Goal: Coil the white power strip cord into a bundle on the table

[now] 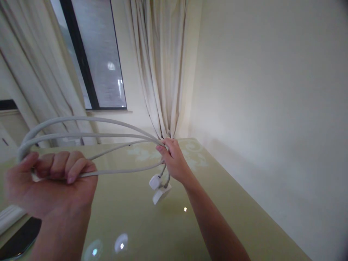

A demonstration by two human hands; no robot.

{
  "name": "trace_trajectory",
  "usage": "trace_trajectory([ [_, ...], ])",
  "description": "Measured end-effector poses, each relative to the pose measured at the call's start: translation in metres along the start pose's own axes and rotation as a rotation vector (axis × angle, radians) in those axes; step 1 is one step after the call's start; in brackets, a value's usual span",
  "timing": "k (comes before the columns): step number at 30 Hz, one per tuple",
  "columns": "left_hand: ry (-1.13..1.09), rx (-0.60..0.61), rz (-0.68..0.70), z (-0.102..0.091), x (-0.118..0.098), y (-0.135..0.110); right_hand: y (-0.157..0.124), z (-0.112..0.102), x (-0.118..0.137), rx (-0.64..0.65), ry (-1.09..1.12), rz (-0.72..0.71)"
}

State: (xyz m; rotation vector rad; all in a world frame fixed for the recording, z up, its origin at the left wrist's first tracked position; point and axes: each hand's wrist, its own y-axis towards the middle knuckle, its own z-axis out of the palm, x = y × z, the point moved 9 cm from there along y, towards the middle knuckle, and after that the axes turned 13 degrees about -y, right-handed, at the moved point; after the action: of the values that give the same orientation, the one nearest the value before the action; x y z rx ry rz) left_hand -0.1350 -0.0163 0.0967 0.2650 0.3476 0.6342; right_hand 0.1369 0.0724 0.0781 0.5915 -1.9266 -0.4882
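My left hand (pixel 51 181) is closed in a fist around one end of a looped white cable (pixel 89 135), palm toward me. My right hand (pixel 174 159) pinches the other end of the loops, where the strands come together. Several strands arch between the two hands above a glossy pale green table (pixel 141 221). Two white plugs (pixel 159 188) dangle from short cable ends just below my right hand, close to the tabletop.
A dark flat object (pixel 19 239) and a white thing (pixel 9 217) lie at the table's left edge. Cream curtains (pixel 160 69) and a window (pixel 95 54) stand behind the table. A plain wall (pixel 272 108) runs along its right side.
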Motion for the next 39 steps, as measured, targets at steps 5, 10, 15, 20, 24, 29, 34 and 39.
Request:
trace_trajectory([
  [5, 0.059, 0.047, 0.002, 0.006, -0.001, 0.014, -0.001, -0.014, 0.004, -0.085, -0.039, -0.029],
  [10, 0.413, -0.048, -0.054, -0.012, -0.006, 0.032, -0.001, -0.045, 0.006, -0.093, -0.338, -0.145],
  [15, 0.795, -0.042, -0.167, -0.048, 0.004, 0.046, 0.001, -0.068, -0.004, -0.11, -0.743, -0.237],
  [20, 1.105, -0.015, -0.269, -0.091, 0.029, 0.051, -0.01, -0.089, 0.014, -0.221, -0.567, -0.401],
  [24, 1.208, 0.129, -0.523, -0.099, 0.078, 0.034, -0.015, -0.097, 0.016, -0.381, -0.154, -0.382],
  [29, 1.291, 0.335, -0.618, -0.077, 0.13, 0.003, -0.015, -0.095, 0.008, -0.628, 0.3, -0.299],
  [34, 1.555, 0.531, -0.448, -0.067, 0.133, 0.008, -0.028, -0.123, -0.004, -0.837, 0.315, -0.207],
  [39, 1.797, 0.53, -0.17, -0.061, 0.098, 0.036, -0.055, -0.166, -0.006, -1.057, -0.136, -0.206],
])
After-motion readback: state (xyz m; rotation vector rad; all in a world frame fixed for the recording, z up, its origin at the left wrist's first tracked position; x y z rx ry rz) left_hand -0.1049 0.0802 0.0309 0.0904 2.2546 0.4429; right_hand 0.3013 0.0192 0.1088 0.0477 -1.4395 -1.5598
